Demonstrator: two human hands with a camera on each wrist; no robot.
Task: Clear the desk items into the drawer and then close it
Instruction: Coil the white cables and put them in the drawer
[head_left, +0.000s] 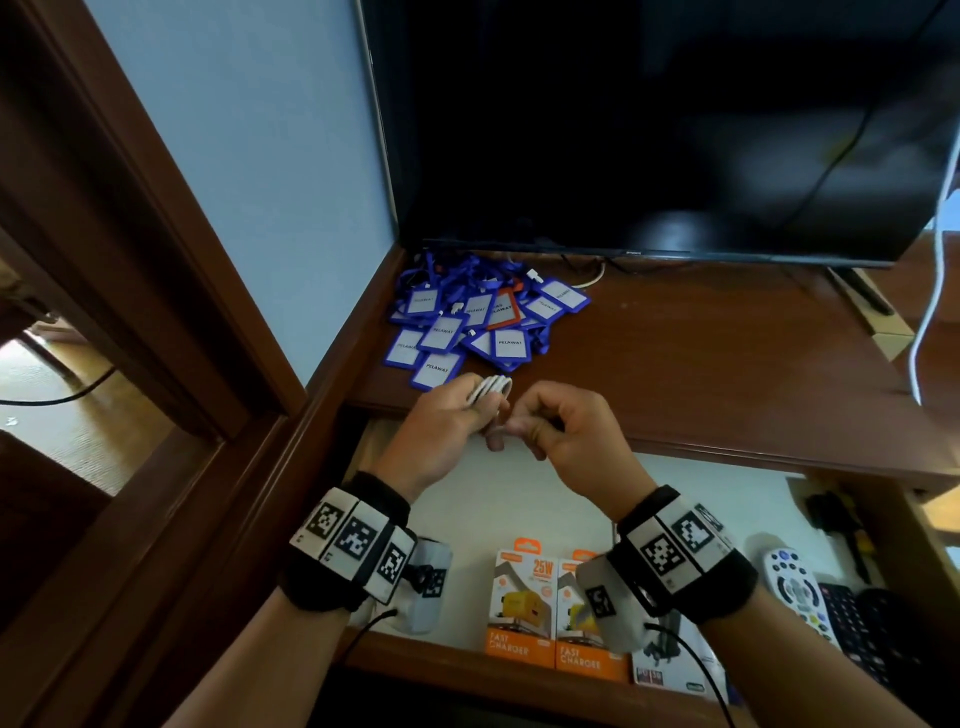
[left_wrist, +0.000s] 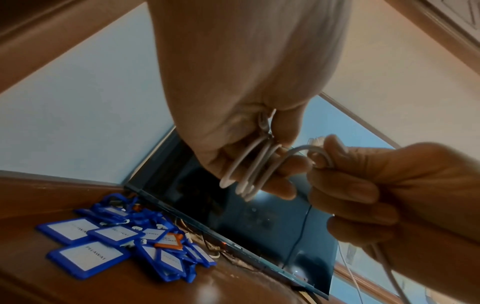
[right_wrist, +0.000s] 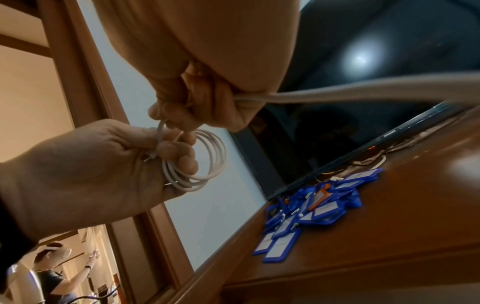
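My left hand (head_left: 457, 415) grips a coiled white cable (head_left: 489, 389) just above the desk's front edge; the loops (right_wrist: 207, 160) stick out past its fingers. My right hand (head_left: 545, 421) sits right beside it and pinches the cable's loose end (left_wrist: 315, 152), with more cable running through its fist (right_wrist: 337, 92). A pile of blue badge holders (head_left: 467, 317) with one orange one (head_left: 503, 309) lies on the brown desk (head_left: 701, 364) behind the hands. The open drawer (head_left: 519, 493) is below my wrists.
The drawer holds two orange charger boxes (head_left: 524, 608), a white remote (head_left: 795, 587), a black keypad (head_left: 857, 623) and a white packet (head_left: 675, 665). A dark TV screen (head_left: 649, 130) stands at the desk's back. A white cord (head_left: 935, 260) hangs at the right. The wall (head_left: 234, 156) borders the left.
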